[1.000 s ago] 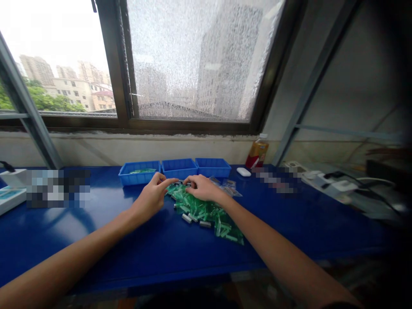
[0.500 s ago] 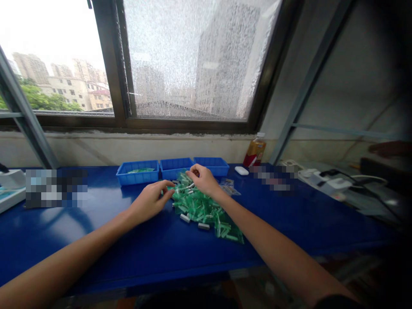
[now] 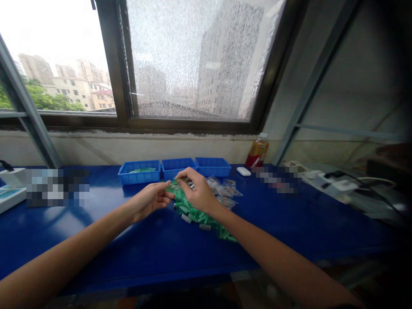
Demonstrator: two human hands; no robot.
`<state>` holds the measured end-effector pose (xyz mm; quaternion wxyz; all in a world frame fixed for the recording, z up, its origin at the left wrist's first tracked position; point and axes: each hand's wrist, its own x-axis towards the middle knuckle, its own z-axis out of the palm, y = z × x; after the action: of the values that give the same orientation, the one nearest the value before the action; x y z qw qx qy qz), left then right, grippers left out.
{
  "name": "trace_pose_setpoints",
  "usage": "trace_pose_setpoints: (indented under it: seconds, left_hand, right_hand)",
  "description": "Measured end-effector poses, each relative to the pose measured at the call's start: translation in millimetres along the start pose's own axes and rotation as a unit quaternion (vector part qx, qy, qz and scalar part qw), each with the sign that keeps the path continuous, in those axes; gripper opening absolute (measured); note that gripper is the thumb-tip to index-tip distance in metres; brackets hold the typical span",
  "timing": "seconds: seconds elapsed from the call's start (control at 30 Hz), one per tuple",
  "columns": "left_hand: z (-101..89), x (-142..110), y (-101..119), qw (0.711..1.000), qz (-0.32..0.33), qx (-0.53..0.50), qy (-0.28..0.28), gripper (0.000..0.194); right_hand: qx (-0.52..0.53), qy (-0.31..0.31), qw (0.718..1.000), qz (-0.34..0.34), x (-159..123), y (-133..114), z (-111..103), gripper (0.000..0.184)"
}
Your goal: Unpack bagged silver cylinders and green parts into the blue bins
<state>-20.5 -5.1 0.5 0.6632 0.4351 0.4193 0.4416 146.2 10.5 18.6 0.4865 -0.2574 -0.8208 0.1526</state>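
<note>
Two bare hands meet over the near-middle of a blue table [image 3: 154, 253], with a green packet [image 3: 174, 186] between them at the far left edge of a pile of green packets [image 3: 193, 212]. On the right hand [image 3: 197, 189], thumb and forefinger seem to be pinched on that packet, the other fingers being largely hidden behind the palm. The left hand [image 3: 152, 200] comes in from the left, its fingertips at the packet's left edge and its lower fingers loosely curled; whether they grip it I cannot tell. Two silvery cylinders, a left one [image 3: 186, 219] and a right one [image 3: 205, 227], lie loose on the near side of the pile, while clear packets [image 3: 227, 189] lie to the right, beyond the right wrist. On the far side stand three blue trays in a row: the left tray [image 3: 140, 177] holds green packaging, and beside it are the middle tray [image 3: 179, 164] and the right tray [image 3: 217, 172]. Farther right, a small white case [image 3: 243, 171] lies near an upright amber bottle [image 3: 258, 150], with a window [image 3: 199, 64] above the far wall.
</note>
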Motion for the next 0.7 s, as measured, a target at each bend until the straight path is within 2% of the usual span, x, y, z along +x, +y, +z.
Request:
trace_pose_setpoints:
  seconds: [0.1,0.2,0.3,0.4,0.5,0.57,0.63,0.7]
  left_hand:
    - [2.4,-2,1,0.999,-0.007,-0.036,-0.018,0.013]
    - [1.5,-2,4,0.997,0.061,-0.053,-0.003,0.021]
    - [-2.3,-1,6,0.984,0.175,-0.018,0.032,0.034]
    - [-4.3,1,7,0.966,0.243,0.059,0.058,0.032]
    - [-2.4,0,6,0.961,0.251,0.101,0.056,0.024]
    - [0.3,-2,4,0.964,0.244,0.092,0.060,0.024]
    - [3.3,-3,3,0.967,0.236,0.071,0.071,0.026]
    - [5.7,-5,3,0.969,0.227,0.056,0.081,0.032]
  right_hand:
    - [-0.009,-0.016,0.999,-0.048,-1,0,-3,0.015]
    - [-0.043,-0.014,0.997,-0.056,-3,0,-2,0.022]
    - [-0.084,0.015,0.996,-0.015,-4,2,0,0.021]
    - [-0.072,0.013,0.995,0.066,-2,4,2,0.013]
    - [-0.005,-0.035,0.985,0.171,0,7,4,0.011]
    - [0.025,-0.043,0.973,0.224,0,9,5,0.013]
    - [0.019,-0.024,0.971,0.236,-1,11,6,0.016]
    - [-0.011,0.003,0.980,0.198,-2,12,7,0.028]
